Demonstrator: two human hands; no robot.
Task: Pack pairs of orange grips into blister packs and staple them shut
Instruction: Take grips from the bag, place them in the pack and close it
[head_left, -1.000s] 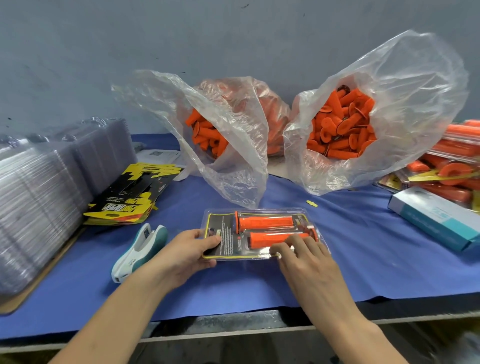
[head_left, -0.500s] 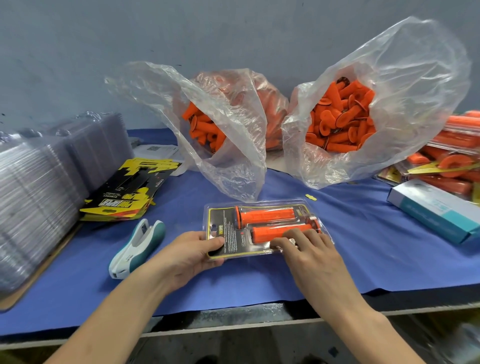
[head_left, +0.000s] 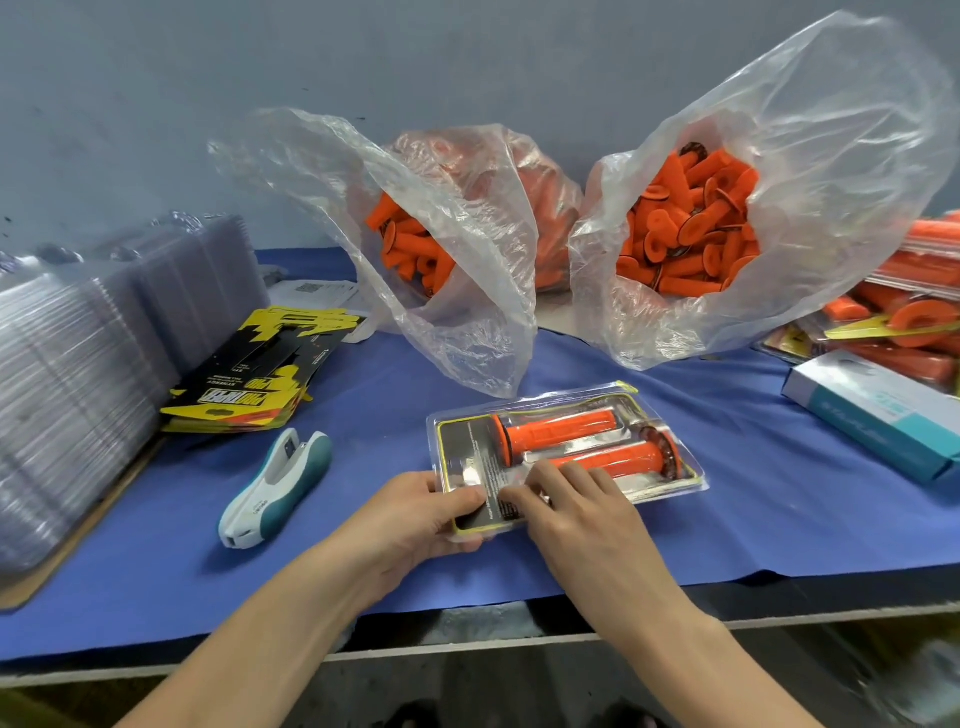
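a closed clear blister pack (head_left: 566, 453) lies just below the centre of the frame on the blue cloth (head_left: 753, 519) that covers the table. it is turned at a slight slant, its far end towards the right. inside it, over a black card with a yellow border, two orange grips lie side by side: the upper grip (head_left: 556, 428) and the lower grip (head_left: 615, 460).

the left hand (head_left: 410, 519) holds the near left corner of the pack, thumb laid on top and fingers curled under the edge. the right hand (head_left: 576, 514) lies on the top face just beside it, its fingers nearly straight and its fingertips (head_left: 517, 499) pressing down on the plastic over the card, close to the left thumb; it grasps nothing.

a white and teal stapler (head_left: 275, 488) rests on the cloth left of the hands, apart from them. further left sit a fan of yellow and black printed cards (head_left: 249, 384) and tall stacks of empty clear shells (head_left: 78, 389).

behind the pack stand two open plastic bags full of loose orange grips, the left bag (head_left: 441, 260) and the right bag (head_left: 727, 218). at the right edge of the frame are a teal and white box (head_left: 872, 415) and a heap of filled packs (head_left: 909, 312).
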